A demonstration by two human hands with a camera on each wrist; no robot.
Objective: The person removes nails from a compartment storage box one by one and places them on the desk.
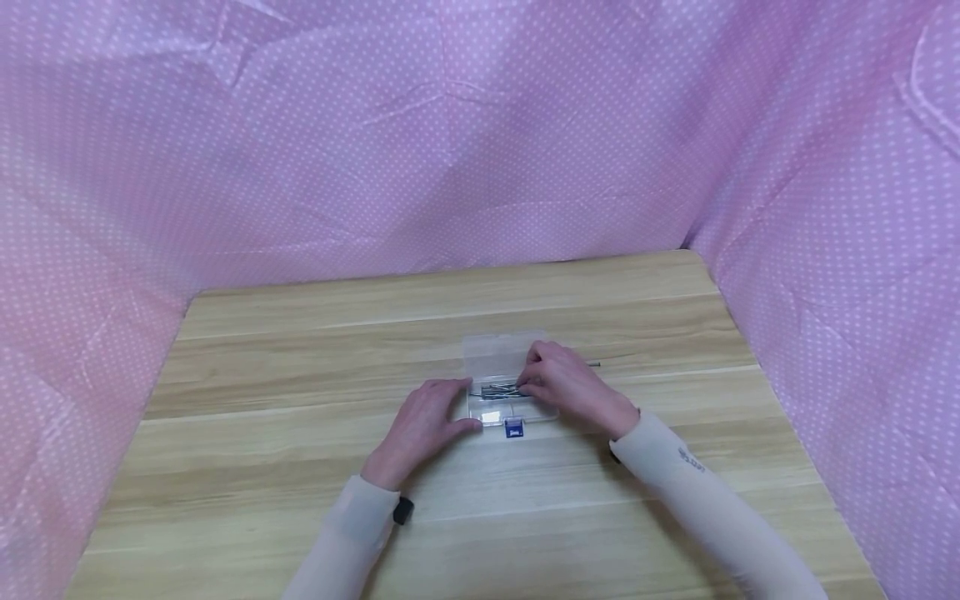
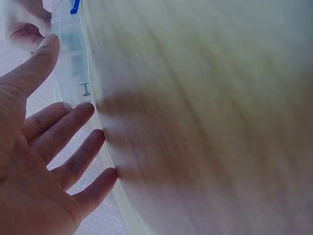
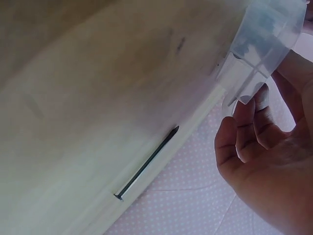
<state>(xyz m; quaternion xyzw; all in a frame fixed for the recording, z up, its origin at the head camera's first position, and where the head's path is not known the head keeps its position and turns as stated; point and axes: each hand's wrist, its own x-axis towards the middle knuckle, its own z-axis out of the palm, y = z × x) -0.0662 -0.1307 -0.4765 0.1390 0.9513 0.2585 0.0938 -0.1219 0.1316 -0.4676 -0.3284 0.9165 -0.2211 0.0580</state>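
The table [image 1: 300,358] in front of me is pale wood, its brown grain running left to right, its far right corner rounded. Midway across stands a clear plastic box [image 1: 536,408], open, its see-through lid [image 1: 491,354] on the far side, perhaps lying flat on the wood. Right of the box lies one loose metal nail [image 3: 146,164], its point toward the box.

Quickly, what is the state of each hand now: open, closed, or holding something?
Left hand: open, thumb and fingertips at the clear plastic box.
Right hand: fingers curled by the nails; whether they pinch one cannot be told.
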